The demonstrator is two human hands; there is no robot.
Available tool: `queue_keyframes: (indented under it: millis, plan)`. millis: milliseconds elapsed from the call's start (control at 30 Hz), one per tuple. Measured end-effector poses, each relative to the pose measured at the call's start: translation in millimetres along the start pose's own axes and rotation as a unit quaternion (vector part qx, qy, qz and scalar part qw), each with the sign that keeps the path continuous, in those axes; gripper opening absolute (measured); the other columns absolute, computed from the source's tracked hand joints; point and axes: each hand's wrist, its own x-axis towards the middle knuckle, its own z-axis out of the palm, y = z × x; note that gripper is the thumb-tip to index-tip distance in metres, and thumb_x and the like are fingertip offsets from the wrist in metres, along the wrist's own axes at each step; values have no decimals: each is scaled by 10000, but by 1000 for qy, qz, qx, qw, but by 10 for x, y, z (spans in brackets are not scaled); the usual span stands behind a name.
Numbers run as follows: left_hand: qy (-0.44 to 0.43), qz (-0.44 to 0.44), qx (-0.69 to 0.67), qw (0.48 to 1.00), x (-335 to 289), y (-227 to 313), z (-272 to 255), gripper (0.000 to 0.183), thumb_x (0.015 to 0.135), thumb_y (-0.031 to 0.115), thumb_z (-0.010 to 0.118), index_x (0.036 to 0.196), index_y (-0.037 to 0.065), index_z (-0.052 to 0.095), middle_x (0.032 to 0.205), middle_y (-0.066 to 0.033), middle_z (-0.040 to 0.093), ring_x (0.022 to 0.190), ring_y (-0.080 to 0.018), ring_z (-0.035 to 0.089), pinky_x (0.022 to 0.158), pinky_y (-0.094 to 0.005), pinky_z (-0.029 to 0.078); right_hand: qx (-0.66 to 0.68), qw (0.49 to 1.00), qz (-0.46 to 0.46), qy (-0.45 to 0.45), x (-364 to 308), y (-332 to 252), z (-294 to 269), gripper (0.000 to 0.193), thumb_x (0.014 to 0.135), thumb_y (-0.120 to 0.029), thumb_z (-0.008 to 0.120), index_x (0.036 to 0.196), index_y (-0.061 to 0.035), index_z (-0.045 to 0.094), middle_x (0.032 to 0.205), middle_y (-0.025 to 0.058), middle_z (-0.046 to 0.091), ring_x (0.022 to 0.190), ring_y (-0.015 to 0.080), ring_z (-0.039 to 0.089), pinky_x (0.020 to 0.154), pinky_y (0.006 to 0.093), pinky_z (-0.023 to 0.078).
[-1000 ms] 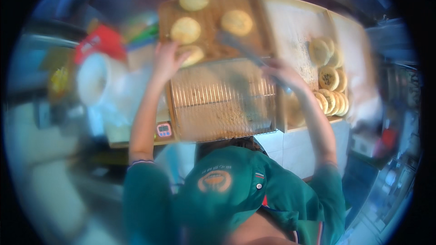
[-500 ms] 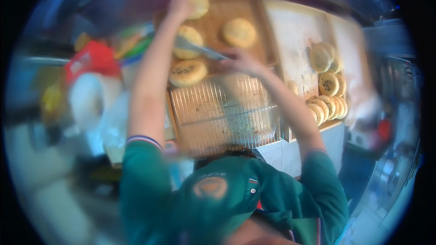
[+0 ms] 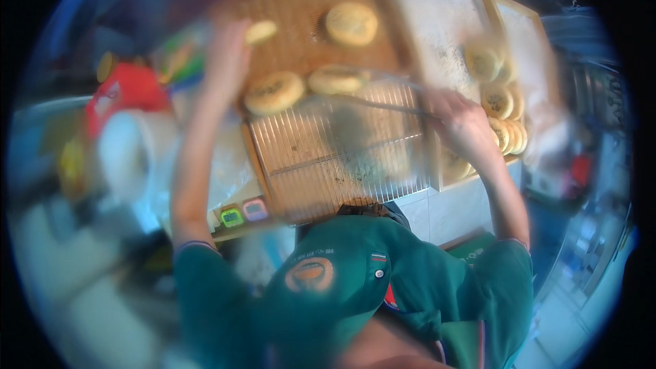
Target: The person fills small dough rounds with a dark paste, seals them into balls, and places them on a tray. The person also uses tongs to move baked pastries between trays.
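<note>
My left hand [image 3: 232, 35], blurred, is at the far left of a brown tray [image 3: 301, 10], its fingers closed at the edge of a pale flatbread [image 3: 261, 31] that looks tilted. My right hand [image 3: 456, 113] grips metal tongs [image 3: 396, 106] over the tray's right edge. The tongs reach left, and their arms lie around a round golden flatbread [image 3: 337, 80] near the wire rack. Beside that one lies another flatbread [image 3: 275, 93] with dark specks on top. A further round flatbread [image 3: 351, 24] rests farther back on the tray.
A wire rack [image 3: 321, 157] spans the near part of the tray. To the right, a wooden-edged tray [image 3: 434, 20] holds several flatbreads [image 3: 506, 102] stacked and lined up. At left are a red bag [image 3: 126, 96], a white roll-like container [image 3: 126, 147] and two small timers [image 3: 232, 216].
My right hand and the tongs have moved right and nearer, with a flatbread between the tongs. My left hand has come left and nearer with a flatbread. The view has shifted slightly.
</note>
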Motion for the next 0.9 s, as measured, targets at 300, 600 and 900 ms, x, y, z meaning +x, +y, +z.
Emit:
queue_keyframes:
  millis: [300, 600, 900]
  plan:
    - [6, 59, 41, 997, -157, 736, 5, 479, 829, 55, 647, 1290, 74, 519, 1267, -103, 550, 1215, -275, 516, 1012, -411, 431, 82, 988, 117, -57, -677, -81, -79, 456, 784, -94, 709, 1219, -49, 581, 817, 111, 635, 719, 280, 656, 618, 375, 534]
    - [-45, 70, -166, 983, 177, 2224, 193, 307, 864, 136, 672, 1133, 7, 599, 1220, -117, 598, 1208, -248, 532, 1033, -382, 471, 292, 872, 392, -39, -1224, 402, 274, 521, 873, -205, 704, 1321, 9, 545, 896, 104, 681, 709, 165, 623, 663, 317, 507]
    - [4, -37, -98, 994, -864, 1563, 184, 174, 852, 226, 720, 864, 82, 623, 578, -84, 571, 548, -268, 590, 530, -370, 458, 66, 972, 225, 4, -1096, 397, 31, 526, 812, -194, 735, 1281, -34, 559, 927, 92, 660, 797, 233, 658, 675, 341, 543]
